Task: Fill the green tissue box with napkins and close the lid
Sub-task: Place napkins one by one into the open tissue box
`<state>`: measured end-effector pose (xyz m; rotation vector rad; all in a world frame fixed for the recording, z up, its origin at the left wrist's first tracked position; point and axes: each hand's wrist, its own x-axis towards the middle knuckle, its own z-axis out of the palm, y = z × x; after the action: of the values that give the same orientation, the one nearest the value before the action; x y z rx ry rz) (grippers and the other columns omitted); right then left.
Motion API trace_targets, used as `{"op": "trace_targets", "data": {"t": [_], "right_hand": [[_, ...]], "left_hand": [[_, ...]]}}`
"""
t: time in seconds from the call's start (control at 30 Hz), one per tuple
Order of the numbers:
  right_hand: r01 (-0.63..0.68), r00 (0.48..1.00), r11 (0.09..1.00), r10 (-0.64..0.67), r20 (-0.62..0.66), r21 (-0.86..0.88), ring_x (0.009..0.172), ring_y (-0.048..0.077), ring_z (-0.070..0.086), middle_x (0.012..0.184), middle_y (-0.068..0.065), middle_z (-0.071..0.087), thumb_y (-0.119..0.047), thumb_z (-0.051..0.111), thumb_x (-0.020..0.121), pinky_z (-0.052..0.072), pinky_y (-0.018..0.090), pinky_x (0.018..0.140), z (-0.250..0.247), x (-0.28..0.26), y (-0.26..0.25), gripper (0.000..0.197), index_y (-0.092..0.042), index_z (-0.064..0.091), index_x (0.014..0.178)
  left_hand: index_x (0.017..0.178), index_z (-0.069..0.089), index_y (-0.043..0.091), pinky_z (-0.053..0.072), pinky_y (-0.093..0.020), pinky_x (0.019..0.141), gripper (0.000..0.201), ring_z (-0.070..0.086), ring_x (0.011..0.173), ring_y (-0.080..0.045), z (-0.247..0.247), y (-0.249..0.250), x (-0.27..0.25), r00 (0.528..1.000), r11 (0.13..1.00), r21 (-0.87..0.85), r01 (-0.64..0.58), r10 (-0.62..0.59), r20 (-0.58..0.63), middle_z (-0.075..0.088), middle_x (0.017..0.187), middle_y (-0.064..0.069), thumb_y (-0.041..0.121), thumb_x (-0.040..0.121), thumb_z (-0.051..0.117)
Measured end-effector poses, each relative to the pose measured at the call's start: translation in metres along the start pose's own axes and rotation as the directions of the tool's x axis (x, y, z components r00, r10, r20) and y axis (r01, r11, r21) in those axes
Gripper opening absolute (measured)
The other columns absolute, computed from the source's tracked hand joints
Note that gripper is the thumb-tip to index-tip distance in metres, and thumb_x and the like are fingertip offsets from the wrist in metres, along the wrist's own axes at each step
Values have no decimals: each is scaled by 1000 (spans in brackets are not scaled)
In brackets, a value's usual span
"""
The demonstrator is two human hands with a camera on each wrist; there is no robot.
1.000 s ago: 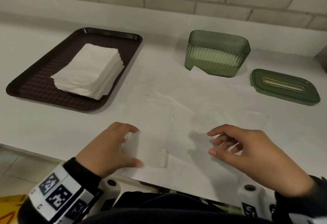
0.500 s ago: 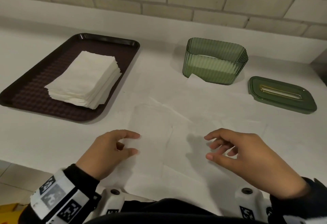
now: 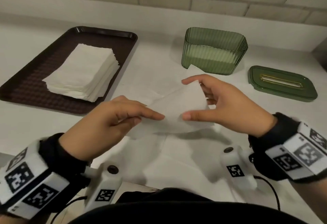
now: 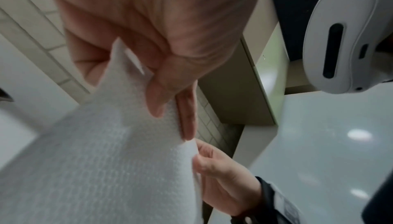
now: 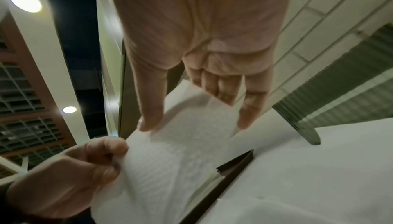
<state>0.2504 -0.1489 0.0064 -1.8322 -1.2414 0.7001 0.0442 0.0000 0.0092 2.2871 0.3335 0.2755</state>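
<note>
Left grip [image 3: 113,117] and right grip [image 3: 217,103] each pinch napkin [image 3: 184,103]; no readable writing.

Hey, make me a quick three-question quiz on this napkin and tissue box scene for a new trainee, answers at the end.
1. True or false: the lid sits on the green tissue box.
2. Where is the napkin stack? A) on the brown tray B) inside the box C) on the lid
3. Fill in: the left hand and right hand both hold one ____.

Key: 1 false, the lid lies on the counter to the box's right; 2 A; 3 napkin.
</note>
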Motion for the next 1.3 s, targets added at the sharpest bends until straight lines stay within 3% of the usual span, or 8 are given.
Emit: {"op": "trace_targets", "data": {"t": [0.1, 0.27, 0.37, 0.5, 0.6, 0.87, 1.17, 1.3], "right_hand": [[38, 999, 999, -38, 0, 31, 82, 10, 70, 93, -1, 73, -19, 77, 73, 56, 24, 75, -9, 7, -7, 26, -18, 69, 97], [29, 984, 1000, -28, -175, 5, 81, 23, 71, 91, 5, 75, -18, 73, 78, 57, 42, 76, -41, 20, -3, 16, -17, 70, 93], [44, 960, 999, -41, -276, 3, 75, 13, 69, 86, -7, 75, -15, 66, 85, 58, 35, 73, -70, 26, 1, 13, -19, 69, 97], [24, 914, 995, -60, -402, -94, 67, -7, 65, 82, -13, 73, -5, 55, 93, 53, 11, 61, -103, 32, -1, 23, -11, 60, 114], [-42, 879, 975, -68, -473, -219, 83, 2, 64, 105, -2, 65, -12, 53, 95, 54, 13, 71, -119, 39, -4, 30, -15, 55, 125], [-261, 770, 965, 199, -606, -15, 108, 19, 56, 126, 5, 54, -9, 50, 94, 50, 34, 91, -152, 93, 16, 45, -13, 40, 138], [-353, 717, 882, 470, -514, 313, 106, 26, 52, 122, 10, 48, 4, 41, 93, 54, 38, 74, -160, 157, 59, 44, -5, 39, 136], [-436, 717, 880, 466, -519, 188, 113, 29, 52, 121, 10, 49, -1, 42, 90, 48, 41, 94, -157, 172, 77, 49, -6, 37, 138]], "left_hand": [[107, 62, 48, 41, -8, 86, 32, 57, 102, 0, -6, 4, 8, 999, 999, -25, -43, 43, -3, 63, 107, 29, 29, 82, 57], [123, 40, 48, 45, -20, 79, 65, 53, 99, 4, -5, -14, 27, 977, 979, -188, 77, -112, -182, 57, 116, 23, 59, 63, 61], [143, 21, 38, 37, -15, 97, 93, 39, 125, 7, 6, -22, 33, 977, 972, 103, 213, -209, -45, 36, 139, 26, 77, 65, 54], [143, -15, 35, 4, -26, 117, 103, -7, 145, -9, 33, -30, 37, 987, 886, 464, 0, -76, 145, -11, 153, 12, 92, 61, 10], [136, -30, 36, -4, -32, 119, 100, -23, 142, -14, 50, -33, 43, 935, 819, 568, -82, -134, 328, -31, 148, 8, 90, 58, 2], [145, 23, 21, 35, -31, 106, 74, 29, 126, -18, 78, -19, 78, 892, 796, 601, -78, -214, 399, 28, 139, 1, 58, 86, 50], [125, 44, 25, 38, -24, 96, 54, 40, 115, -13, 84, -13, 98, 894, 852, 520, -58, -188, 407, 40, 124, 8, 42, 79, 67], [118, 49, 26, 35, -22, 84, 30, 50, 109, -13, 85, -12, 97, 900, 862, 504, -62, -170, 402, 52, 118, 8, 38, 91, 52]]}}
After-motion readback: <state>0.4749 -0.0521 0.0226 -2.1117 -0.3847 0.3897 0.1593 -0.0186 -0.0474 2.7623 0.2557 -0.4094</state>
